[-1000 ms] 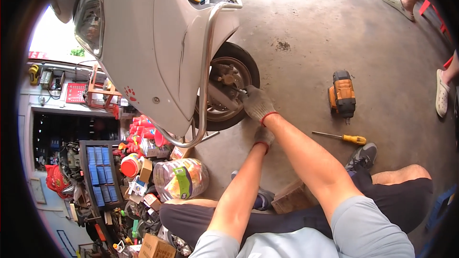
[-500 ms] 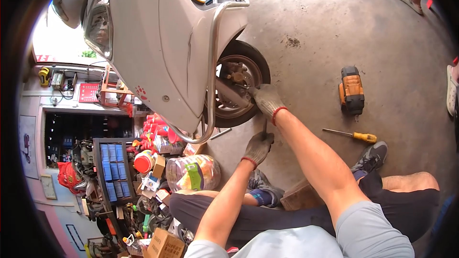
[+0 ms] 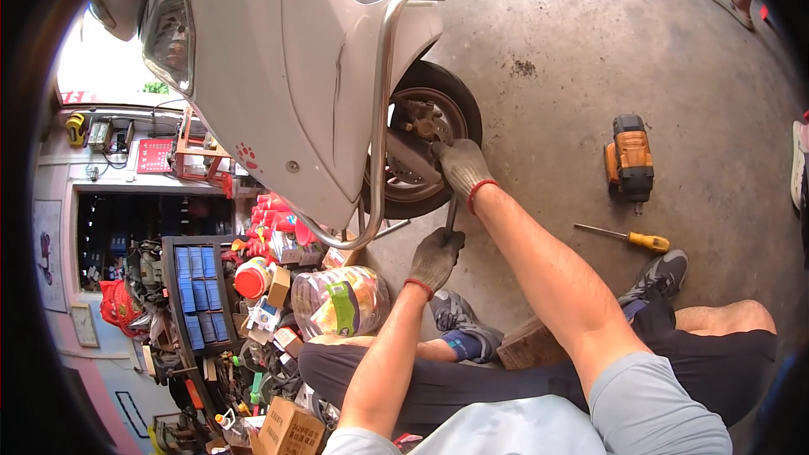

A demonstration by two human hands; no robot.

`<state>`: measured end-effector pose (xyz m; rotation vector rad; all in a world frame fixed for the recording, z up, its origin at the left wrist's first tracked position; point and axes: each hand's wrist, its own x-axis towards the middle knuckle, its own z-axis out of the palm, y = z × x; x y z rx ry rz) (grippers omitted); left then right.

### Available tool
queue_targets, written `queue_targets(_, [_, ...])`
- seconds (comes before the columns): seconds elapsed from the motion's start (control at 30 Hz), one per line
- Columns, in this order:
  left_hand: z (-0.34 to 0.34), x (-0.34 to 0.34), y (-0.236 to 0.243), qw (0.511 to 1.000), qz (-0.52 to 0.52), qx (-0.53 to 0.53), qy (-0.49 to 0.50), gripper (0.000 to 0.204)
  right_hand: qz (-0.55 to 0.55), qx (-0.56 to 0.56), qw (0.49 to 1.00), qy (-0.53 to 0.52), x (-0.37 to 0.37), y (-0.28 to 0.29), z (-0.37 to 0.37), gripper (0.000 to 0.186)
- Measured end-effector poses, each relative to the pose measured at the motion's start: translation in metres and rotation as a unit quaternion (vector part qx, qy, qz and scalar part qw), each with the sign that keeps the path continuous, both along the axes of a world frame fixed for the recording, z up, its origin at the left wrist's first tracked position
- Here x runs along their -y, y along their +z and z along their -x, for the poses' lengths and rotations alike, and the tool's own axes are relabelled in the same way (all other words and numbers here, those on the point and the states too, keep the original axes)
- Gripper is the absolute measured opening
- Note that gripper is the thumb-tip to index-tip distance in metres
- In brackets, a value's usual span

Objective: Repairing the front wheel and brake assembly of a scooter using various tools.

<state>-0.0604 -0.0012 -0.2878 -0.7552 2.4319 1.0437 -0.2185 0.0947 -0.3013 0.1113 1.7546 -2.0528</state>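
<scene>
Presently, the fingers of the grey-gloved left hand point(image 3: 434, 261) are clenched around a slender dark metal bar point(image 3: 452, 214), its far end beside the grey-gloved right hand point(image 3: 464, 168). The latter's fingers are curled at the black-tyred, brown-rimmed wheel point(image 3: 448, 109) of the white scooter point(image 3: 253, 59); their grasp cannot be confirmed. Rightward, an orange-and-black power tool point(image 3: 632, 157) and a yellow-handled screwdriver point(image 3: 647, 242) lie on the grey concrete floor point(image 3: 556, 152).
</scene>
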Motion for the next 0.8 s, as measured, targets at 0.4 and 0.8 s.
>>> queue_targets(0.4, [0.003, 0.008, 0.050, 0.996, 0.055, 0.039, -0.061, 0.043, 0.106, 0.169, 0.980, -0.021, 0.017, 0.008, 0.008, 0.027])
queue_targets(0.8, [0.002, 0.027, -0.001, 0.997, -0.033, 0.026, -0.064, 0.036, -0.066, -0.089, 0.993, 0.047, 0.020, 0.018, 0.002, 0.031])
